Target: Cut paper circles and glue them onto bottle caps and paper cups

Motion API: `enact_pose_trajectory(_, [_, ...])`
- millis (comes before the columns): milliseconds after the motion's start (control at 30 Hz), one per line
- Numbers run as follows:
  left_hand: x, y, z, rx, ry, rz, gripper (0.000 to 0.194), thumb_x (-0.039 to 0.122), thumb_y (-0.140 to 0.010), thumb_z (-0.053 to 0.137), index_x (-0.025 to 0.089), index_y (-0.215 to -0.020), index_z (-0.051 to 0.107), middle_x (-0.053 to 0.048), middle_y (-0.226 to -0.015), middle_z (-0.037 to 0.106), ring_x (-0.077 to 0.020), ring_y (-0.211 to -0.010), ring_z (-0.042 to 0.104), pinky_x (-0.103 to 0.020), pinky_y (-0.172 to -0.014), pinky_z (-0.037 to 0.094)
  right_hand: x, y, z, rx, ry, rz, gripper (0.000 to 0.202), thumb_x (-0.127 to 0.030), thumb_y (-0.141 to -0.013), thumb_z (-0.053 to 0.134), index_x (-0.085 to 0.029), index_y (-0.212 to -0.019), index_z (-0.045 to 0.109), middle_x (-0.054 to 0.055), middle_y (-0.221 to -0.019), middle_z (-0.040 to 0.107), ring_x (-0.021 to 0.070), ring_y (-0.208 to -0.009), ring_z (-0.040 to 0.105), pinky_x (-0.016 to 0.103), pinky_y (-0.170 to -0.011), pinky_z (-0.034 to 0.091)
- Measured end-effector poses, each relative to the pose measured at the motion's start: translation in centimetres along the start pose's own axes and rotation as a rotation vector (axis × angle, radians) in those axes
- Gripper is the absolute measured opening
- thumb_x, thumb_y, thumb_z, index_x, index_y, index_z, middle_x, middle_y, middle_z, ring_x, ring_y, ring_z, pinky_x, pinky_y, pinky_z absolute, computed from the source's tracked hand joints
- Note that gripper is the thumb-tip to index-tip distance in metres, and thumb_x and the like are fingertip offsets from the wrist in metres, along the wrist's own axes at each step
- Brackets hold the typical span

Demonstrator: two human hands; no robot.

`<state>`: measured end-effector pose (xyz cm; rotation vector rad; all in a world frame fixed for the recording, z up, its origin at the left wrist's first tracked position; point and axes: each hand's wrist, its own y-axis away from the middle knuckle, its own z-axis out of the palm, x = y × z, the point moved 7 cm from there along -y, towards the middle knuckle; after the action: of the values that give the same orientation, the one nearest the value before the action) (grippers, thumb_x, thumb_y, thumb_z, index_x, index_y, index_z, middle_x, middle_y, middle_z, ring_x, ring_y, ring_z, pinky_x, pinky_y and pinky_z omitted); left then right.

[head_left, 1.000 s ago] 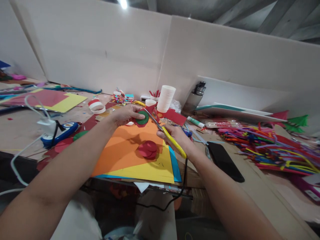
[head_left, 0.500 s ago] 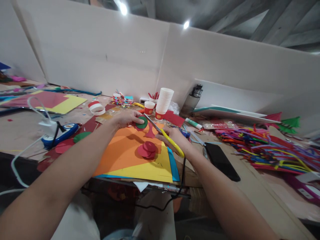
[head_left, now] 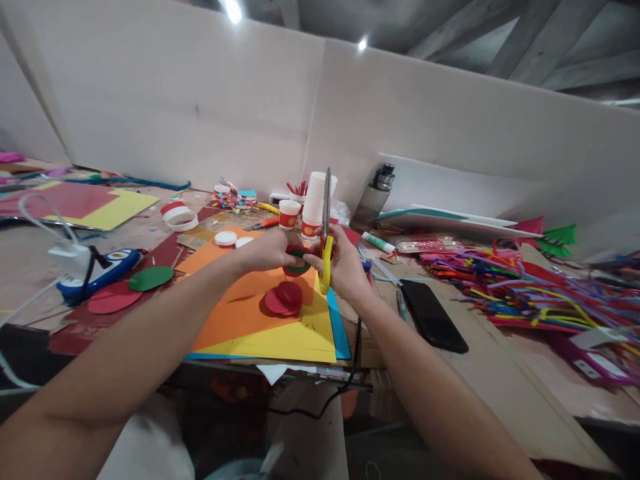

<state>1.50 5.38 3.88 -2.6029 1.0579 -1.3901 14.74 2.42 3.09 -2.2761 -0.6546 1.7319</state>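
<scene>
Over the coloured sheets, my left hand [head_left: 273, 249] pinches a small green paper piece [head_left: 299, 268] with red paper at its edge. My right hand [head_left: 343, 262] is closed round the yellow-handled scissors [head_left: 327, 257], whose blades point upward. The fingertips of my right hand are at the right side of the green piece. Below the hands, red paper discs [head_left: 283, 299] lie overlapping on an orange sheet [head_left: 225, 313], which rests on a yellow sheet [head_left: 300, 343].
White and red paper cups [head_left: 289, 215] stand behind my hands. To the right are a black phone [head_left: 434, 315], a glue stick [head_left: 379, 243] and a pile of pipe cleaners [head_left: 500, 280]. A green disc [head_left: 151, 279] and a blue tool [head_left: 97, 277] lie left.
The scissors have swung from pointing at the green piece to pointing upward. My hands have come together at the green piece. The view has shifted slightly, so the table things appear further left.
</scene>
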Motion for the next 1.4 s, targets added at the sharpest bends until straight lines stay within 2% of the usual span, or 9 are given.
enact_pose_trajectory(100, [-0.1,-0.1,0.4,0.014,0.072,-0.031,0.006,0.018,-0.063,0.077,0.017,-0.068,0.073,-0.001,-0.060,0.063,-0.0144,-0.058,0.054,-0.025,-0.056,0.036,-0.4,0.1,-0.1,0.045,0.003,-0.023,0.054,-0.044,-0.068,0.078,-0.023,-0.109,0.049,-0.003,-0.078,0.057,0.0140,-0.072,0.058,0.028,-0.067,0.049])
enact_pose_trajectory(300, [-1.9,-0.2,0.9,0.180,0.717,-0.162,0.036,0.032,-0.061,0.085,0.011,-0.087,0.072,-0.007,-0.080,0.071,-0.0144,-0.066,0.063,-0.025,-0.062,0.045,-0.3,0.1,-1.9,0.295,-0.143,0.009,0.055,-0.047,-0.069,0.075,-0.026,-0.106,0.040,-0.001,-0.085,0.055,0.0139,-0.069,0.057,0.030,-0.064,0.052])
enact_pose_trajectory(433, [-2.1,-0.5,2.3,0.200,0.930,-0.214,0.039,0.032,-0.059,0.087,0.011,-0.089,0.074,-0.008,-0.086,0.073,-0.0126,-0.068,0.063,-0.023,-0.061,0.045,0.3,0.2,-2.4,0.369,-0.273,0.016,0.053,-0.040,-0.067,0.076,-0.026,-0.102,0.039,-0.003,-0.083,0.053,0.0118,-0.066,0.055,0.028,-0.065,0.052])
enact_pose_trajectory(600, [-1.6,-1.0,3.0,0.273,0.985,-0.209,0.043,0.028,-0.054,0.090,0.010,-0.090,0.075,-0.008,-0.085,0.075,-0.0151,-0.073,0.066,-0.027,-0.072,0.050,0.7,0.2,-2.1,0.329,-0.283,0.039,0.054,-0.042,-0.068,0.075,-0.027,-0.103,0.038,-0.004,-0.081,0.052,0.0103,-0.062,0.052,0.026,-0.062,0.049])
enact_pose_trajectory(767, [-1.6,-2.0,2.9,0.288,1.033,-0.263,0.037,0.021,-0.050,0.091,0.008,-0.080,0.074,-0.007,-0.075,0.073,-0.0132,-0.065,0.065,-0.026,-0.069,0.051,0.4,0.1,-2.4,0.309,-0.097,0.027,0.051,-0.054,-0.078,0.065,-0.027,-0.112,0.037,-0.002,-0.082,0.049,0.0123,-0.064,0.051,0.026,-0.057,0.046])
enact_pose_trajectory(867, [-1.8,-2.6,2.1,0.352,1.146,-0.280,0.026,0.015,-0.056,0.086,0.009,-0.078,0.072,-0.005,-0.074,0.073,-0.0126,-0.065,0.065,-0.025,-0.067,0.051,0.4,0.2,-2.2,0.249,-0.010,0.063,0.049,-0.057,-0.083,0.057,-0.027,-0.116,0.037,-0.002,-0.080,0.049,0.0133,-0.064,0.051,0.027,-0.057,0.045])
enact_pose_trajectory(1100, [-3.2,-1.8,0.9,0.597,1.337,-0.374,0.012,0.009,-0.072,0.072,0.014,-0.081,0.066,0.001,-0.069,0.069,-0.0092,-0.058,0.061,-0.020,-0.053,0.045,0.0,0.9,-0.7,0.010,0.143,0.083,0.035,-0.056,-0.087,0.052,-0.021,-0.091,0.049,-0.001,-0.074,0.048,0.0149,-0.072,0.051,0.026,-0.064,0.045])
enact_pose_trajectory(1267, [-2.7,-1.0,0.8,0.604,1.308,-0.362,0.016,0.010,-0.069,0.075,0.015,-0.080,0.064,0.002,-0.068,0.068,-0.0082,-0.056,0.059,-0.020,-0.052,0.044,-0.8,0.9,0.0,-0.017,0.209,0.019,0.034,-0.055,-0.087,0.052,-0.021,-0.087,0.050,0.002,-0.081,0.051,0.0150,-0.075,0.049,0.028,-0.072,0.045])
enact_pose_trajectory(1400, [-2.2,-0.9,0.8,0.605,1.291,-0.328,0.020,0.010,-0.064,0.079,0.014,-0.079,0.065,0.002,-0.069,0.069,-0.0083,-0.059,0.061,-0.019,-0.055,0.046,-0.8,0.9,0.0,-0.028,0.204,0.023,0.036,-0.057,-0.088,0.051,-0.021,-0.086,0.049,0.001,-0.080,0.052,0.0145,-0.074,0.049,0.027,-0.069,0.044])
